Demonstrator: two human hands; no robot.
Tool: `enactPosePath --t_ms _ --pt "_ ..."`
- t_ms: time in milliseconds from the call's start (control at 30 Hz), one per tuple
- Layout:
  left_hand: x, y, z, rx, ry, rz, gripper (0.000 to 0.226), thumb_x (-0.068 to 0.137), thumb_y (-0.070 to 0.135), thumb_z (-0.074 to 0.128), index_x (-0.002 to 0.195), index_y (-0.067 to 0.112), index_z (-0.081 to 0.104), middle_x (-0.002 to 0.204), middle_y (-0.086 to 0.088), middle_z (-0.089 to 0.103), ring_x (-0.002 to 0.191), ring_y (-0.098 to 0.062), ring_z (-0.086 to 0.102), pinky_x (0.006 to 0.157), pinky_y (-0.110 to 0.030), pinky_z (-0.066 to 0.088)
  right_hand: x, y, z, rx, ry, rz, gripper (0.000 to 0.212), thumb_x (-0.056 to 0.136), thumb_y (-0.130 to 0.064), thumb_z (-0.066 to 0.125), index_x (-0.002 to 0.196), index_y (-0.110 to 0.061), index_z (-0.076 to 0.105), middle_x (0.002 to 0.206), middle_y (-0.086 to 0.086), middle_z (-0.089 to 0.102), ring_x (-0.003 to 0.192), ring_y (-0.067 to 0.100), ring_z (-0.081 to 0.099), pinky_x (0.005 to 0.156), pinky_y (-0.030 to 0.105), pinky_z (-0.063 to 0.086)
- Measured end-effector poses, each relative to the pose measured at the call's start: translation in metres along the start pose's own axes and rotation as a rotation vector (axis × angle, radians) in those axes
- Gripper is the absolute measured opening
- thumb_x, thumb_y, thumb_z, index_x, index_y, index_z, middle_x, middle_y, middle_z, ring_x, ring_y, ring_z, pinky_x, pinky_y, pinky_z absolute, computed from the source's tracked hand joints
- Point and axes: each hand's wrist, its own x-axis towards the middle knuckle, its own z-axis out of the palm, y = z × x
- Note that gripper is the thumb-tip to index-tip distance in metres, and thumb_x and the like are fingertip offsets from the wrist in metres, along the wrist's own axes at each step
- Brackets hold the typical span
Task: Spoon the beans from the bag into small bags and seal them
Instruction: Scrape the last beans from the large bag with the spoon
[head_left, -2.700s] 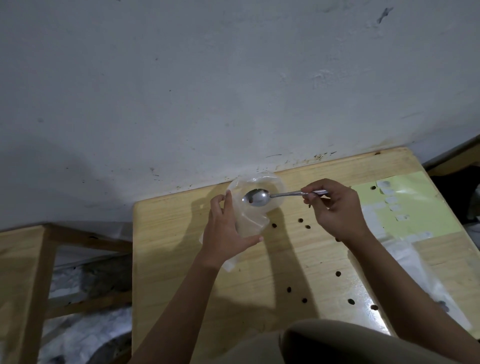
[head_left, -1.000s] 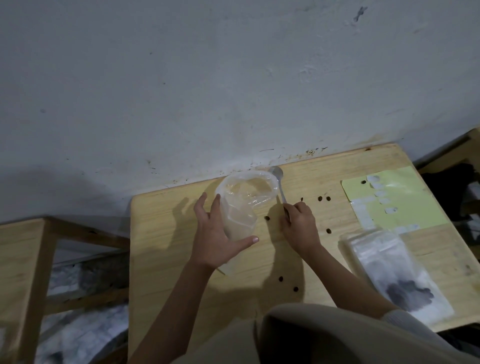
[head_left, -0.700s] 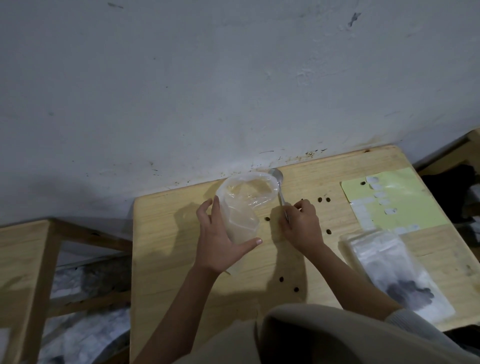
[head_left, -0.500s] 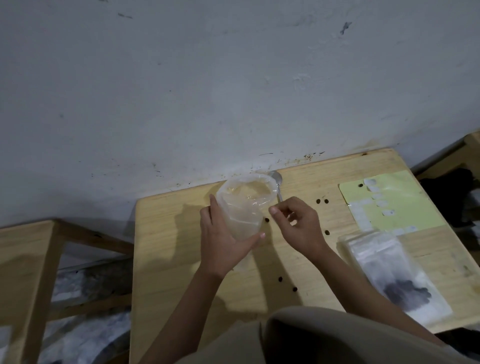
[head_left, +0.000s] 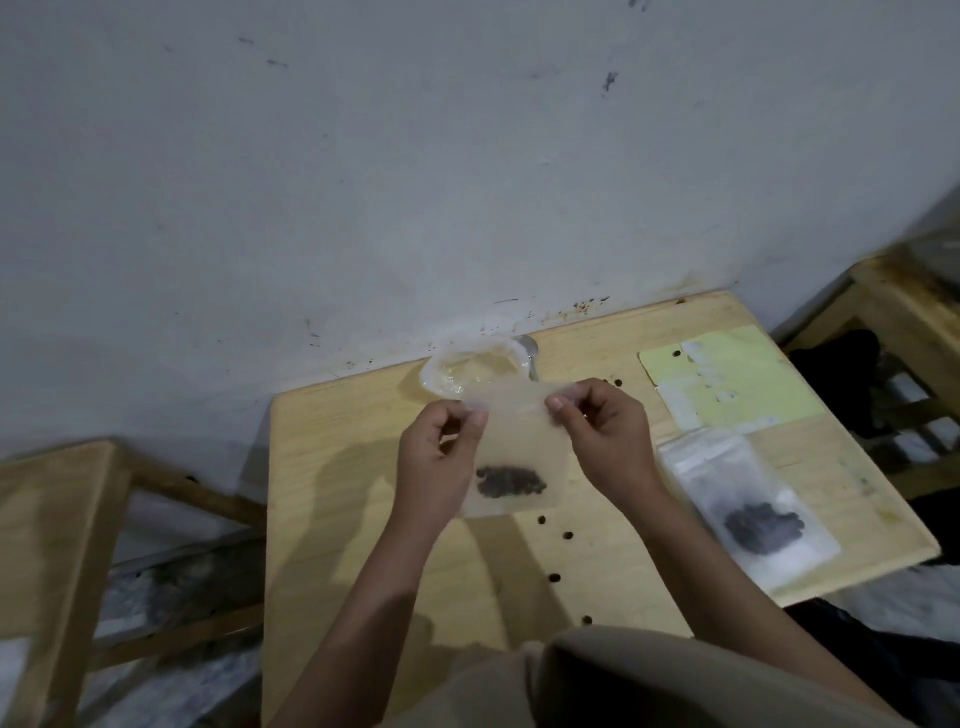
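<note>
Spooning has stopped: the spoon (head_left: 529, 353) now lies by the large bag (head_left: 475, 370) at the wall, and both hands have lifted the small bag (head_left: 511, 452) above the worktop (head_left: 332, 499). Left hand (head_left: 441, 462) and right hand (head_left: 605, 436) each pinch a top corner, likely to seal. Beans (head_left: 510, 481) sit at its bottom; a filled bag (head_left: 753, 514) lies to the right.

Dim, soft-focus view with edges bowed by the wide lens; shadows fall leftward.
</note>
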Motion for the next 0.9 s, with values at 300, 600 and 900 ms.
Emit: enactPosePath --t_ms 300,600,900 --pt "-0.039 0.018 0.013 -0.070 -0.016 0.116 0.010 0.090 0.011 0.062 0.080 0.014 0.061 0.074 0.002 0.063 0.068 -0.016 0.056 0.064 -0.023 0.047 -0.052 -0.018 -0.022 0.076 -0.042 -0.048 0.014 0.080 -0.003 0.071 0.074 -0.015 0.067 0.076 0.001 0.068 0.074 0.013 0.065 0.068 0.026 0.052" --pt "-0.066 0.025 0.021 -0.105 -0.107 0.043 0.018 0.090 0.014 0.062 0.074 0.022 0.058 0.069 0.003 0.059 0.065 -0.016 0.056 0.063 -0.032 0.050 -0.073 -0.011 -0.040 0.062 0.005 -0.073 0.011 0.080 -0.008 0.072 0.073 -0.016 0.068 0.077 0.003 0.070 0.074 0.023 0.066 0.070 0.042 0.053" --pt "-0.064 0.033 0.038 -0.183 -0.202 -0.010 0.008 0.082 0.011 0.072 0.075 0.012 0.068 0.066 0.001 0.065 0.062 -0.009 0.057 0.060 -0.024 0.048 -0.071 -0.021 -0.054 -0.022 -0.039 -0.094 0.010 0.082 -0.009 0.070 0.081 0.001 0.068 0.077 0.015 0.069 0.069 0.021 0.064 0.060 0.029 0.050"
